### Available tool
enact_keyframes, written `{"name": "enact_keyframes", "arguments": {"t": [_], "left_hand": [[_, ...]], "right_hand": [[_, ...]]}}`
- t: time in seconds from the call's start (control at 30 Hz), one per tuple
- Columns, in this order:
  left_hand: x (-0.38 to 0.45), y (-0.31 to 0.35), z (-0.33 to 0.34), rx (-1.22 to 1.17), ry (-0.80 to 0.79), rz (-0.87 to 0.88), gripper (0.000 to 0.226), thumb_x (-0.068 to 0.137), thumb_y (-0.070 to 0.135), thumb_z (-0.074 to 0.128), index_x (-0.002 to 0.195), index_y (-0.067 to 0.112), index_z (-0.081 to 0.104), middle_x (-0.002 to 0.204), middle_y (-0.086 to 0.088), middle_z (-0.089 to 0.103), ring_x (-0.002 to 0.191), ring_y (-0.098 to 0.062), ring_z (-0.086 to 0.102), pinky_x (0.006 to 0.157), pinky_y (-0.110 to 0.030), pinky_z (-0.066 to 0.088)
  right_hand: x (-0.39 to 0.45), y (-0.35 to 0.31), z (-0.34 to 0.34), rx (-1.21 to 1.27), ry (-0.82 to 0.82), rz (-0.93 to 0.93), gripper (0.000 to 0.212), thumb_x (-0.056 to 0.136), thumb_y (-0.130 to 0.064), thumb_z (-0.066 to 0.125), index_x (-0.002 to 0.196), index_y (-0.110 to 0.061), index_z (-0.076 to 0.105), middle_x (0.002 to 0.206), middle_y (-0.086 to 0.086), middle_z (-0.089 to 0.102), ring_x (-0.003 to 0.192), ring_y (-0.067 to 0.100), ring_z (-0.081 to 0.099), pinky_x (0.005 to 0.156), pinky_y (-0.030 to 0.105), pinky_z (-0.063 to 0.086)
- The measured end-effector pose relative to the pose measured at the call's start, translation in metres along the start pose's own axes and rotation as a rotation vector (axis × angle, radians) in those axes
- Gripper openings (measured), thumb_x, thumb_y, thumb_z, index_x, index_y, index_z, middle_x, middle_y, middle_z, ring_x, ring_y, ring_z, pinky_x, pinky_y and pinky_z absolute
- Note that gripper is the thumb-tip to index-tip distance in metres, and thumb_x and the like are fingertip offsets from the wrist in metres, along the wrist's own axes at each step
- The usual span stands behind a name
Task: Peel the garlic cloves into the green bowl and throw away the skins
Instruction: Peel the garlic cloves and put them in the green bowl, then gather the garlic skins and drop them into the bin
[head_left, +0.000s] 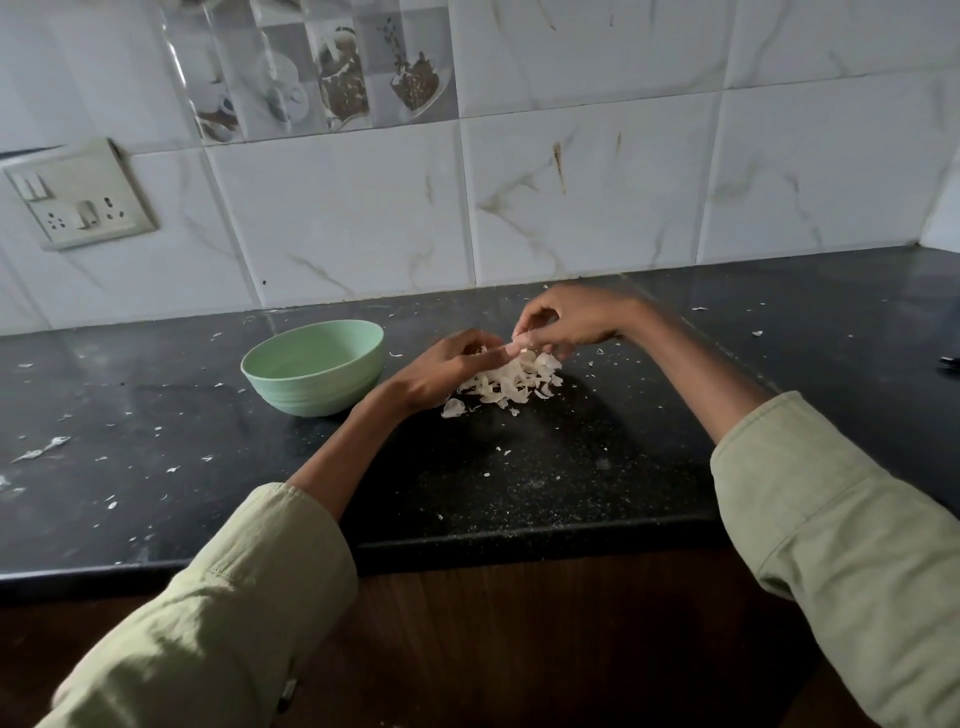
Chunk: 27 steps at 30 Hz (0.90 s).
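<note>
Head cam view: both hands meet over a pile of garlic skins (506, 382) mid-counter, toward the back edge. Left hand (447, 366) and right hand (563, 322) each pinch a small pale garlic clove (521, 343) between them, fingers curled around it. Green bowl (313, 366) sits just left of the pile on the black counter (545, 483), skin flecks everywhere.

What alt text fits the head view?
Two hands, left hand and right hand, pinch a garlic clove above a pile of skins on a black counter. A green bowl sits left of them.
</note>
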<state>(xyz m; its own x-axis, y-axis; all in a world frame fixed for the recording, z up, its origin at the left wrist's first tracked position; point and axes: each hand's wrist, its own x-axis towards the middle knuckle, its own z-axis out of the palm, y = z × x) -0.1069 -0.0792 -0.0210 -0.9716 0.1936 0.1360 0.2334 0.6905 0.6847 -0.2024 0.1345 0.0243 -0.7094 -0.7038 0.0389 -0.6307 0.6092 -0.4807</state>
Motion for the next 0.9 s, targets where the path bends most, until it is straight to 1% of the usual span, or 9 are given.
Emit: {"name": "enact_keyframes", "arguments": {"t": [0.13,0.2,0.3,0.4,0.5,0.57,0.73,0.83,0.9], "left_hand": [[0.001,-0.003,0.006,0.078,-0.017,0.018,0.125,0.058,0.088,0.069,0.156,0.018,0.037,0.142,0.005,0.047,0.132,-0.016,0.049,0.105,-0.031,0.042],[0.002,-0.004,0.008,0.068,0.007,0.018,0.134,0.054,0.084,0.077,0.159,0.016,0.030,0.143,0.003,0.046,0.133,-0.017,0.048,0.107,-0.028,0.044],[0.002,-0.003,0.009,0.086,0.049,0.013,0.138,0.049,0.087,0.078,0.158,0.017,0.031,0.145,0.001,0.049,0.135,-0.018,0.045,0.115,-0.039,0.041],[0.001,-0.003,0.010,0.113,0.042,-0.007,0.144,0.047,0.092,0.075,0.161,0.017,0.028,0.151,0.000,0.049,0.140,-0.021,0.041,0.119,-0.046,0.039],[0.001,-0.001,0.011,0.107,0.041,-0.026,0.147,0.047,0.088,0.076,0.164,0.018,0.022,0.157,0.001,0.046,0.145,-0.020,0.035,0.121,-0.045,0.034],[0.002,0.000,0.012,0.099,0.036,-0.033,0.148,0.049,0.082,0.083,0.165,0.018,0.018,0.160,0.002,0.041,0.149,-0.019,0.027,0.123,-0.042,0.029],[0.002,0.004,0.019,0.067,0.048,-0.037,0.140,0.065,0.051,0.096,0.166,0.014,0.007,0.146,0.005,0.037,0.144,-0.011,0.021,0.125,-0.039,0.023],[0.001,0.005,0.017,0.062,0.041,-0.049,0.127,0.061,0.060,0.094,0.158,0.019,0.022,0.140,0.008,0.044,0.143,-0.017,0.037,0.121,-0.040,0.034],[0.002,0.003,0.017,0.061,0.022,-0.043,0.140,0.050,0.076,0.090,0.160,0.022,0.022,0.152,0.001,0.043,0.147,-0.021,0.036,0.123,-0.045,0.035]], "right_hand": [[0.007,-0.002,0.012,-0.197,-0.020,0.000,0.043,0.100,-0.057,0.057,0.107,-0.020,0.077,0.102,0.013,0.076,0.082,0.026,0.064,0.074,0.039,0.048],[0.006,-0.008,0.014,-0.128,-0.006,-0.021,0.045,0.101,-0.056,0.055,0.107,-0.016,0.075,0.102,0.012,0.076,0.081,0.026,0.066,0.073,0.038,0.048],[0.005,-0.011,0.013,0.048,0.023,-0.003,0.040,0.106,-0.041,0.055,0.121,-0.007,0.069,0.110,0.010,0.075,0.095,0.028,0.074,0.072,0.032,0.062],[0.005,-0.006,0.008,-0.010,0.074,0.133,0.070,0.103,-0.060,0.042,0.130,0.002,0.060,0.120,0.016,0.071,0.090,0.024,0.074,0.066,0.029,0.060],[0.000,-0.006,0.007,-0.054,-0.036,0.307,0.096,0.095,-0.076,0.033,0.144,0.006,0.047,0.136,0.020,0.062,0.080,0.018,0.073,0.065,0.028,0.061],[0.001,-0.008,0.011,0.034,-0.095,0.314,0.089,0.095,-0.073,0.043,0.142,0.003,0.051,0.138,0.017,0.061,0.077,0.015,0.074,0.064,0.026,0.060],[0.002,-0.019,0.020,0.301,-0.131,0.174,0.062,0.099,-0.058,0.056,0.113,0.001,0.069,0.104,0.014,0.077,0.083,0.022,0.078,0.080,0.031,0.064],[0.005,-0.020,0.022,0.200,-0.025,0.143,0.060,0.101,-0.058,0.051,0.115,-0.003,0.070,0.102,0.010,0.076,0.070,0.013,0.071,0.061,0.022,0.057],[0.010,-0.017,0.024,0.048,0.115,0.116,0.067,0.101,-0.064,0.044,0.102,-0.003,0.072,0.092,0.010,0.074,0.068,0.017,0.064,0.059,0.027,0.052]]}}
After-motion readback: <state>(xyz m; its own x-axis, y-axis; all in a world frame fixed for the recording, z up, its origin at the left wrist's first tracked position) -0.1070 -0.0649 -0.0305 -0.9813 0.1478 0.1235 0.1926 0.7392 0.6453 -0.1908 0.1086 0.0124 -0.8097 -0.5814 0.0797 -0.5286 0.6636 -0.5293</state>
